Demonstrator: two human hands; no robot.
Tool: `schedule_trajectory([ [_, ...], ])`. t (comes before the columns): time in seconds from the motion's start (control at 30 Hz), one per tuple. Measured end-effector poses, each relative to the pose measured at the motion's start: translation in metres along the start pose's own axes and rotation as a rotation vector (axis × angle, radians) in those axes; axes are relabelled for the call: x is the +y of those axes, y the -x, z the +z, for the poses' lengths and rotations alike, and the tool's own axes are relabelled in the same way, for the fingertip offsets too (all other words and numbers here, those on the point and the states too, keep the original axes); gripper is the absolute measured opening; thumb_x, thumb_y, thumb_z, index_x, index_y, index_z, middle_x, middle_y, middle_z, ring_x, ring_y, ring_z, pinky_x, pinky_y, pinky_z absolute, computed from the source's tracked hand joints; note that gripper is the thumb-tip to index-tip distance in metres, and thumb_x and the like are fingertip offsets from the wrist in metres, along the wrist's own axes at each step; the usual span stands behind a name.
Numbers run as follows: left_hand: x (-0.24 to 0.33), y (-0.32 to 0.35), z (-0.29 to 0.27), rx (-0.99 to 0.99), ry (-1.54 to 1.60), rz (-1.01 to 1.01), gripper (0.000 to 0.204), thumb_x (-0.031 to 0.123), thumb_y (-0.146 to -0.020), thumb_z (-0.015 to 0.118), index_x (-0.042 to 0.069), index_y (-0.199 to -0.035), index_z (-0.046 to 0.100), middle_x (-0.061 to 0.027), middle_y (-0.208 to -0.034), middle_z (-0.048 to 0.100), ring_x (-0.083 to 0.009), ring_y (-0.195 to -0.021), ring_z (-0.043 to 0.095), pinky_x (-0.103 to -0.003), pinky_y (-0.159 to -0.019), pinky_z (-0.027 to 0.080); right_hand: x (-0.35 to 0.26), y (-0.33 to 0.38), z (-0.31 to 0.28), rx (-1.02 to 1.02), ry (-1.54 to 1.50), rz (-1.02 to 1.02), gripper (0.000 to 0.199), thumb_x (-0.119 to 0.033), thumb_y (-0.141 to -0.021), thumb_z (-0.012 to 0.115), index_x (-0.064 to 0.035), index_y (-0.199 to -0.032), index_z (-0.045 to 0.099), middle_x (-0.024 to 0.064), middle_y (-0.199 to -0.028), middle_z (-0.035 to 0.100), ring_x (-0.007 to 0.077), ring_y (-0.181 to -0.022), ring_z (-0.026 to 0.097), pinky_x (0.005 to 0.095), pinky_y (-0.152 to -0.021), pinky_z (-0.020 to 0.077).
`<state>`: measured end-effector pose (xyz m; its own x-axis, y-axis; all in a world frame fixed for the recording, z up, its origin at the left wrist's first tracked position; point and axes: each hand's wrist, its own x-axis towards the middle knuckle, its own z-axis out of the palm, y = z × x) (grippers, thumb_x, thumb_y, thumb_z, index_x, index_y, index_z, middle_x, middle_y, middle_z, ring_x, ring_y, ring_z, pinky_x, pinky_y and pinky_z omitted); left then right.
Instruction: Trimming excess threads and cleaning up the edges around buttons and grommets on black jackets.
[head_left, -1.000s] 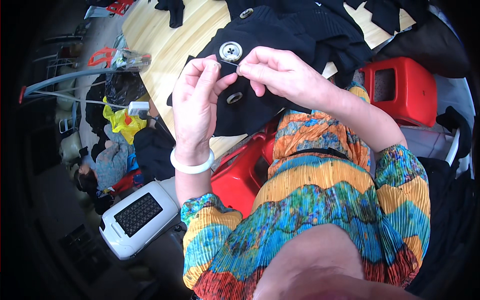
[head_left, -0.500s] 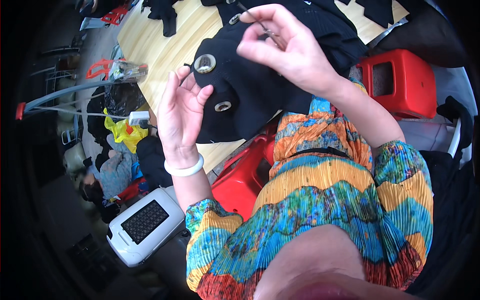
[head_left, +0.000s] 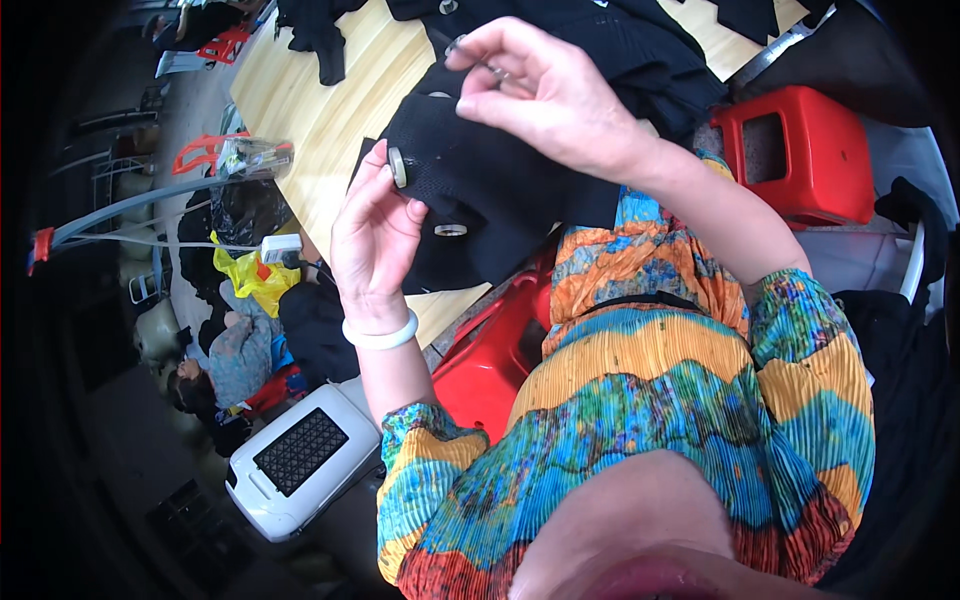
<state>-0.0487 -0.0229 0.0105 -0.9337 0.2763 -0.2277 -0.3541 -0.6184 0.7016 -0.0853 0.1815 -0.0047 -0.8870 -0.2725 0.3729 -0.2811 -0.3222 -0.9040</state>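
A black knit garment (head_left: 520,185) with several large round buttons lies over the table and my lap. At its left edge my left hand (head_left: 378,235), with a white bangle on the wrist, pinches the cloth beside a pale-rimmed button (head_left: 398,168). Another button (head_left: 450,230) sits nearer to me on the same cloth. Above the garment my right hand (head_left: 560,105) is closed on a thin dark metal tool (head_left: 492,70), most of it hidden by the fingers; its exact kind does not show.
The wooden table (head_left: 310,110) carries more black cloth pieces. A red stool (head_left: 820,160) stands at the right, another red seat (head_left: 480,385) by my left elbow. At lower left are a white box-like case (head_left: 300,460), a yellow plastic bag (head_left: 255,280), and a person (head_left: 240,350) farther off.
My left hand has closed on the garment edge by the button, which now tilts edge-on. My right hand has come slightly down and left with the thin tool.
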Motion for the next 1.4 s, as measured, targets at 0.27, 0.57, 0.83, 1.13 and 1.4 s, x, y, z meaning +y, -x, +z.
schedule_trajectory([
  [0.27,0.001,0.003,-0.005,0.013,0.043,0.014,0.026,0.003,-0.085,0.045,0.0,-0.11,0.045,-0.0101,-0.101,0.057,-0.0175,-0.086,0.059,-0.027,-0.063,0.053,-0.003,0.005,0.004,-0.03,0.137,0.04,0.027,-0.004,-0.08,0.058,-0.0008,-0.105,0.047,0.0028,-0.096,0.054,0.0061,-0.084,0.053,0.0188,-0.077,0.0436],
  [0.57,0.002,-0.003,0.02,0.078,-0.157,0.109,0.02,0.003,-0.084,0.05,-0.002,-0.103,0.048,-0.0117,-0.094,0.057,-0.0152,-0.078,0.06,-0.022,-0.066,0.054,0.009,0.003,0.023,-0.018,0.075,0.023,0.043,-0.005,-0.075,0.064,0.0002,-0.111,0.041,0.0042,-0.082,0.056,0.0062,-0.076,0.053,0.0189,-0.067,0.0429],
  [0.83,-0.009,0.01,-0.002,0.108,-0.47,0.059,0.035,0.012,-0.085,0.051,-0.001,-0.116,0.04,-0.0103,-0.102,0.056,-0.0125,-0.082,0.057,-0.019,-0.052,0.047,-0.001,-0.024,0.017,0.109,-0.321,0.369,0.027,-0.011,-0.078,0.06,-0.0024,-0.103,0.052,-0.0019,-0.078,0.054,0.0026,-0.06,0.044,0.0153,-0.051,0.0354],
  [1.13,-0.022,0.027,-0.005,0.129,-0.419,0.194,0.041,-0.008,-0.077,0.052,-0.002,-0.116,0.041,-0.0109,-0.096,0.058,-0.0094,-0.074,0.056,-0.019,-0.058,0.048,0.038,-0.048,0.025,-0.022,-0.48,0.007,0.013,-0.005,-0.081,0.053,-0.0028,-0.093,0.057,0.0009,-0.084,0.056,0.0067,-0.07,0.049,0.0188,-0.062,0.0407],
  [1.4,-0.016,0.034,0.01,0.15,-0.401,0.323,0.037,-0.008,-0.077,0.053,0.0,-0.111,0.043,-0.0142,-0.095,0.06,-0.0105,-0.07,0.057,-0.02,-0.057,0.048,0.026,-0.036,0.03,0.163,0.078,-0.079,0.026,-0.009,-0.082,0.054,0.0,-0.106,0.047,0.0054,-0.09,0.054,0.0113,-0.081,0.051,0.0228,-0.074,0.0422],
])
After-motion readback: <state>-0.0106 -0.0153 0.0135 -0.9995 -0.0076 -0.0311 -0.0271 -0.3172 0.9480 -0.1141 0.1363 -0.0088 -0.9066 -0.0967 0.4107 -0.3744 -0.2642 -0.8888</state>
